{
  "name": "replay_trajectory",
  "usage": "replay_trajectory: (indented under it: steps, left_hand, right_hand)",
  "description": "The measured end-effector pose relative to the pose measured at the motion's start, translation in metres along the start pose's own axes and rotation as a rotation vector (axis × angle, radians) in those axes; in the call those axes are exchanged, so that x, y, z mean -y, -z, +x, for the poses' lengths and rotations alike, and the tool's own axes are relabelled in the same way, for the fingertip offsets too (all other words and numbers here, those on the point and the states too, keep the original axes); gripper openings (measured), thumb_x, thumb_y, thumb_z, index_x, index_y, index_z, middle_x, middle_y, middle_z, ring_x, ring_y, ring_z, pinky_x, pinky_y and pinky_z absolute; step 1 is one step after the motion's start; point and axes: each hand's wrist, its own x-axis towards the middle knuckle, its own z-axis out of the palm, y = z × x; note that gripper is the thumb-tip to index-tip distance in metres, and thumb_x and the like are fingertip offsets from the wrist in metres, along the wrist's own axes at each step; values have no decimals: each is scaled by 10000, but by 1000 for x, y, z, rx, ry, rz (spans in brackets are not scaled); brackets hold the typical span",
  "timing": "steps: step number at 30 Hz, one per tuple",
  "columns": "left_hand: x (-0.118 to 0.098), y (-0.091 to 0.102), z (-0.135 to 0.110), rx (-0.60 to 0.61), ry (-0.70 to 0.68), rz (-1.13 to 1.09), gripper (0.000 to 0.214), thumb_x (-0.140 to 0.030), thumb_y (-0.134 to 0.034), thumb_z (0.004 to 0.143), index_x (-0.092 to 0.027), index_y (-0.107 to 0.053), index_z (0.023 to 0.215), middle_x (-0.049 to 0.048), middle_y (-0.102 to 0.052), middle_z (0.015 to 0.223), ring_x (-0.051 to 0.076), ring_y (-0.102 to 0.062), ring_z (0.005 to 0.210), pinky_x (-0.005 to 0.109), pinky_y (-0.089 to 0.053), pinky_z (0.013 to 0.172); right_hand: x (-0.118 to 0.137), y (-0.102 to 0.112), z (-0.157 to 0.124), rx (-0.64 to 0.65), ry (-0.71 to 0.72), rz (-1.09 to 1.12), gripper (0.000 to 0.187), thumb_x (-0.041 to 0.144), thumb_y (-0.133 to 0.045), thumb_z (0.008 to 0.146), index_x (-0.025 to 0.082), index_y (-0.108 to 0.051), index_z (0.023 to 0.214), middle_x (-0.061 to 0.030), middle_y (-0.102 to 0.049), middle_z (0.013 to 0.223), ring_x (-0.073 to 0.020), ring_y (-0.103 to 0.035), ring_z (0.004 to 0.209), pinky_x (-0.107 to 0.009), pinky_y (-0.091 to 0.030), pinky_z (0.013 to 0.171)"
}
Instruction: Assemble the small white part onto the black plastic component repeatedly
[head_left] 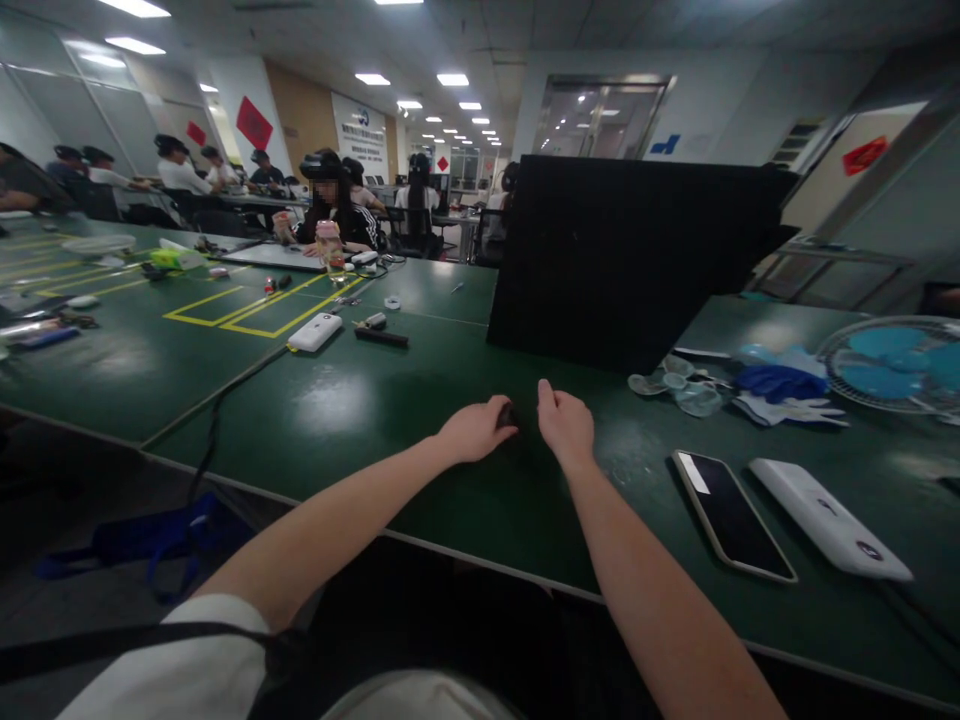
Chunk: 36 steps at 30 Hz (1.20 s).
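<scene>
Both my hands rest on the dark green table (pixel 360 400) in front of me. My left hand (pixel 476 428) is curled, its fingers closed round a small dark object (pixel 510 412) that is mostly hidden. My right hand (pixel 564 424) sits just to the right of it, fingers bent down and closed towards the same small dark object. A large black panel (pixel 622 255) stands upright just beyond my hands.
A phone (pixel 731 512) and a white power bank (pixel 825 515) lie at right. Blue and white gloves (pixel 784 392), clear plastic pieces (pixel 679 385) and a fan (pixel 896 362) sit behind them. Another white device (pixel 315 331) lies at left. Several people sit at far tables.
</scene>
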Motion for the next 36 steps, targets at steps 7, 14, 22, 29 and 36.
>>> replay_trajectory:
  steps: [7,14,22,29,36]
  left_hand:
    - [-8,2,-4,-181,20,-254,449,-515,-507,941,-230,-527,1287,100,-660,1241,248,-627,1162,453,-431,1093]
    - [60,34,-4,-608,358,-421,466,-541,-491,947,-197,-540,1258,107,-640,1242,222,-610,1142,368,-471,1004]
    - [69,32,-3,-591,370,-398,458,-476,-550,926,-177,-521,1272,116,-658,1213,220,-629,1104,364,-469,994]
    - [56,30,-6,-505,321,-315,464,-449,-545,936,-177,-513,1310,128,-632,1279,239,-613,1160,392,-469,1020]
    - [49,30,-16,-303,155,-247,507,-401,-655,856,-239,-513,1315,72,-689,1192,236,-664,1066,393,-524,943]
  right_hand:
    - [-1,-7,-1,-5,193,54,564,597,-310,994,199,-632,756,-63,-664,768,-190,-597,726,-297,-420,664]
    - [12,-18,-22,364,649,-46,280,266,-563,908,227,-689,1154,-58,-656,1247,-216,-572,1165,-365,-438,975]
    - [29,-38,-48,392,743,-274,530,560,-637,860,244,-647,1285,-103,-628,1310,-294,-584,1141,-399,-502,870]
    - [27,-38,-40,379,660,-259,260,261,-546,937,232,-731,1118,-82,-661,1217,-235,-634,1066,-354,-525,881]
    - [0,-32,-15,121,430,-56,310,230,-565,912,218,-666,1205,-93,-655,1202,-218,-666,948,-356,-579,794]
